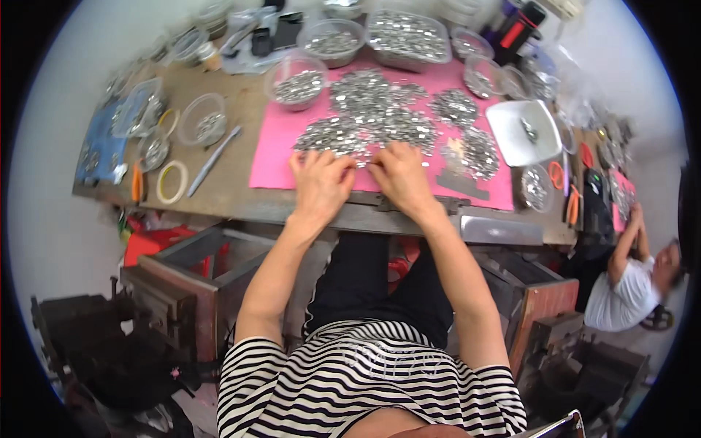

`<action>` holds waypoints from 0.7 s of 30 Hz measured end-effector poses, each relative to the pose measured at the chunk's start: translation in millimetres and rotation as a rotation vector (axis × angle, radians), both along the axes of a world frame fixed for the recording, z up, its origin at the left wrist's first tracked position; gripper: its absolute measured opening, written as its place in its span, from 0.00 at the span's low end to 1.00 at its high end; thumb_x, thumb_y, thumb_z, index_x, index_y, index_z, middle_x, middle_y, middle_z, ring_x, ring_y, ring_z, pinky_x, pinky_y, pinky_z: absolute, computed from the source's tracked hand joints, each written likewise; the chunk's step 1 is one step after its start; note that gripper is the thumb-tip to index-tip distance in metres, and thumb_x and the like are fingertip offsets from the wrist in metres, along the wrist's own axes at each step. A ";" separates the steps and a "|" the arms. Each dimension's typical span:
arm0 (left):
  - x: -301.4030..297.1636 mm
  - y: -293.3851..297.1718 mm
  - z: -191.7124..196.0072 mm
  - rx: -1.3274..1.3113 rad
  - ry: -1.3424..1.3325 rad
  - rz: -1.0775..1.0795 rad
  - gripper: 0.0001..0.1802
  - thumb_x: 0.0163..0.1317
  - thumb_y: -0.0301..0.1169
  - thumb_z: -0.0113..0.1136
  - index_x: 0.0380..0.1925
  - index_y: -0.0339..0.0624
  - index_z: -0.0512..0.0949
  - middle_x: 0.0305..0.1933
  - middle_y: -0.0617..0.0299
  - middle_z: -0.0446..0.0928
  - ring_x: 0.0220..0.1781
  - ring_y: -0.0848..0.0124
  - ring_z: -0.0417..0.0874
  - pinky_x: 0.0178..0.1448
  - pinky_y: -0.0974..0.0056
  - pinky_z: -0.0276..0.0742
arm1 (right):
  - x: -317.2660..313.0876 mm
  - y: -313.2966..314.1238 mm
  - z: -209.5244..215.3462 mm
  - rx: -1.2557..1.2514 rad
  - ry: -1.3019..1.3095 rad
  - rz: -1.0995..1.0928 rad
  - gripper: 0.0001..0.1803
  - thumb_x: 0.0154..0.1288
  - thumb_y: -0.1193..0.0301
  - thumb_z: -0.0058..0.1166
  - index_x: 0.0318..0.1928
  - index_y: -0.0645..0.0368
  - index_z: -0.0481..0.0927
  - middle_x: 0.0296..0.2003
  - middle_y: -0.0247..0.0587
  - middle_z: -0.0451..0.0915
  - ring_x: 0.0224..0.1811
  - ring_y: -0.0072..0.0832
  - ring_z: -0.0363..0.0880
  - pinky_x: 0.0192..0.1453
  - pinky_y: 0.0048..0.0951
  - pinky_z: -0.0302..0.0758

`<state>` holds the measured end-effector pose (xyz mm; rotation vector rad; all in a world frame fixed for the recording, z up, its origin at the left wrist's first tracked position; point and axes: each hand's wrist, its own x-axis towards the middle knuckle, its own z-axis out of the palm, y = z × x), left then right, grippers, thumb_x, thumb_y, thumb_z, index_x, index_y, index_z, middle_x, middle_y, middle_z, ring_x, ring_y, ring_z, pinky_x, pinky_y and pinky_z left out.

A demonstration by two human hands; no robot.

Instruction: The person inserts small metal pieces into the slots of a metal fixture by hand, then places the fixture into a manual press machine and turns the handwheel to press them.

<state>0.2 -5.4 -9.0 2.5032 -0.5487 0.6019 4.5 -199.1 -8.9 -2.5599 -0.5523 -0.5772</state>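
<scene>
Left hand (pixel 321 181) and right hand (pixel 400 175) bend their fingers, slightly apart, at the near margin of silver pieces (pixel 365 95) heaped on a pink mat (pixel 274 157); any grasp cannot be told. Brown counter (pixel 244 109) separates mat from slim tool (pixel 214 160); a white tray (pixel 511 120) meets the right edge.

Both bare arms (pixel 467 285) reach forward, hands (pixel 322 182) palms down, fingers (pixel 399 151) bent.

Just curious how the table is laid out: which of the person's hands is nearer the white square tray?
The right. The right hand is at the near edge of the silver pieces, left of the white square tray; the left hand is farther left.
</scene>
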 end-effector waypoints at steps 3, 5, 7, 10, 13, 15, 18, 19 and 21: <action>1.0 11.0 -0.5 0.018 0.023 -0.003 0.05 0.56 0.32 0.70 0.33 0.54 0.85 0.33 0.68 0.80 0.44 0.64 0.79 0.64 0.45 0.62 | 3.8 15.2 -10.1 0.010 0.019 -0.015 0.06 0.58 0.70 0.64 0.33 0.58 0.82 0.34 0.44 0.78 0.45 0.43 0.79 0.49 0.46 0.71; 1.6 15.5 4.2 0.021 0.072 -0.009 0.05 0.56 0.32 0.70 0.33 0.54 0.84 0.32 0.68 0.80 0.42 0.64 0.79 0.64 0.46 0.62 | 5.4 23.6 -11.7 0.045 -0.018 -0.005 0.06 0.58 0.71 0.63 0.33 0.59 0.82 0.34 0.44 0.78 0.45 0.42 0.79 0.48 0.46 0.71; 1.2 18.1 13.9 0.018 0.130 -0.016 0.05 0.56 0.31 0.69 0.32 0.52 0.82 0.30 0.68 0.79 0.40 0.65 0.79 0.63 0.48 0.62 | 5.0 23.3 -7.9 0.081 -0.001 0.021 0.06 0.57 0.71 0.63 0.33 0.59 0.82 0.35 0.45 0.79 0.44 0.43 0.79 0.48 0.46 0.71; 4.7 14.1 11.3 -0.019 0.114 -0.055 0.04 0.57 0.30 0.68 0.32 0.49 0.81 0.30 0.67 0.79 0.40 0.64 0.78 0.65 0.47 0.61 | 1.5 0.2 -4.3 0.204 -0.051 0.039 0.02 0.60 0.76 0.61 0.33 0.61 0.83 0.27 0.45 0.77 0.28 0.41 0.79 0.35 0.41 0.76; 6.0 9.8 9.3 -0.030 0.122 -0.083 0.04 0.58 0.30 0.67 0.32 0.48 0.81 0.30 0.66 0.79 0.41 0.64 0.79 0.66 0.46 0.60 | -12.5 -22.4 17.0 0.558 0.345 0.000 0.06 0.67 0.73 0.62 0.39 0.63 0.85 0.31 0.36 0.82 0.30 0.22 0.78 0.35 0.27 0.74; -6.7 14.4 10.4 -0.012 0.125 -0.070 0.04 0.58 0.30 0.67 0.31 0.48 0.81 0.30 0.66 0.79 0.41 0.63 0.78 0.66 0.46 0.60 | -20.5 -34.6 24.9 0.675 0.544 -0.029 0.09 0.70 0.71 0.63 0.42 0.65 0.85 0.33 0.29 0.82 0.34 0.13 0.75 0.37 0.21 0.73; 3.3 13.5 9.4 -0.010 0.109 -0.070 0.04 0.58 0.29 0.68 0.31 0.47 0.81 0.32 0.65 0.80 0.41 0.62 0.78 0.65 0.46 0.60 | -23.5 -40.1 19.7 0.778 0.608 -0.051 0.09 0.72 0.70 0.63 0.43 0.65 0.85 0.32 0.25 0.80 0.34 0.12 0.73 0.39 0.20 0.72; 2.4 15.0 9.9 0.007 0.097 -0.071 0.04 0.58 0.29 0.67 0.31 0.47 0.81 0.32 0.65 0.80 0.41 0.62 0.78 0.65 0.47 0.60 | -25.0 -41.5 19.8 0.781 0.610 -0.053 0.09 0.72 0.70 0.63 0.43 0.65 0.85 0.32 0.25 0.80 0.34 0.12 0.73 0.39 0.20 0.72; 0.2 12.5 11.0 0.025 0.092 -0.079 0.03 0.58 0.28 0.67 0.31 0.47 0.81 0.32 0.65 0.80 0.41 0.62 0.79 0.65 0.47 0.60 | -28.2 -47.3 19.3 0.869 0.643 -0.055 0.08 0.72 0.71 0.62 0.43 0.64 0.85 0.32 0.25 0.81 0.34 0.12 0.74 0.41 0.19 0.73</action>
